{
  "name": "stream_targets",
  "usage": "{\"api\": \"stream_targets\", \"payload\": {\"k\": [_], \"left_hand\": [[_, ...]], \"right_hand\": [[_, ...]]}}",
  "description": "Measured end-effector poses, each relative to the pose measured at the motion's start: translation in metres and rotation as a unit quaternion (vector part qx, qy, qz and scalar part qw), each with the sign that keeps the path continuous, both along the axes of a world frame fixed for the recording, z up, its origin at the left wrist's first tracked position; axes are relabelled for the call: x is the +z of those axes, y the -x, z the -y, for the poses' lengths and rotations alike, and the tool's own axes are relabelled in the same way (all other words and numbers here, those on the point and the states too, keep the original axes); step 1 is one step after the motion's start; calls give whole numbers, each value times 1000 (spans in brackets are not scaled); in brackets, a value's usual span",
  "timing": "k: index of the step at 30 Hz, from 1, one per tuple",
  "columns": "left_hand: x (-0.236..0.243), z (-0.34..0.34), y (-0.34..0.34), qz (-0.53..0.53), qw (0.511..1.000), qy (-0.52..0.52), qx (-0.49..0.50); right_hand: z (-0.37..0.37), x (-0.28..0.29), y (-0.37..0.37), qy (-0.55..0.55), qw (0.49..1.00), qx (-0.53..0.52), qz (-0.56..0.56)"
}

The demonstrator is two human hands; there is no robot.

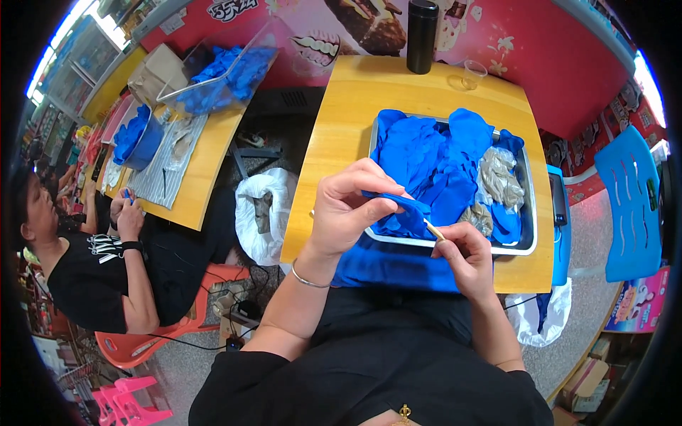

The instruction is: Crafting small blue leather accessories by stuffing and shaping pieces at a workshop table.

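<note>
My left hand (353, 207) pinches a small blue cloth piece (408, 207) between thumb and fingers, above the near left part of a metal tray (524, 248). In the fingertips of my right hand (466, 260) is a thin, pale stick-like tool (436, 231), its tip at the cloth's right edge. Its exact kind is too small to make out. Below and beyond my hands, the tray holds a heap of blue cloth pieces (415, 153). At its right side lie clear plastic bags of greyish-brown stuff (501, 176).
The tray stands on a wooden table (341, 92) with a black flask (422, 39) and a clear cup (474, 74) at the back. To the left, a co-worker (99, 266) sits by another table. A white bag (264, 213) stands between. A blue chair (629, 206) is at right.
</note>
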State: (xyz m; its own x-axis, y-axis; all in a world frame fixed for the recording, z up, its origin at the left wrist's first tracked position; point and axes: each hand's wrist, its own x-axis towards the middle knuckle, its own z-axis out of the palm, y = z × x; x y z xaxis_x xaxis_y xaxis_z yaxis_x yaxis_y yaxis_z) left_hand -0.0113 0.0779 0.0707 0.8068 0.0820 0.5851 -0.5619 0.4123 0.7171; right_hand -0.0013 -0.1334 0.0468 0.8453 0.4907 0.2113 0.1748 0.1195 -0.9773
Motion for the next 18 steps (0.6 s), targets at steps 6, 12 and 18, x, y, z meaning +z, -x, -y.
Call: {"api": "stream_targets", "payload": {"k": [6,12,18], "left_hand": [[0,1,1,12,1000,-6,15],[0,2,4,-5,1000,-12,23],[-2,5,4,-20,1000,-13,11]], "right_hand": [[0,0,2,5,1000,-3,-27],[1,3,4,25,999,-14,15],[1,4,5,3,1000,-3,13]]}}
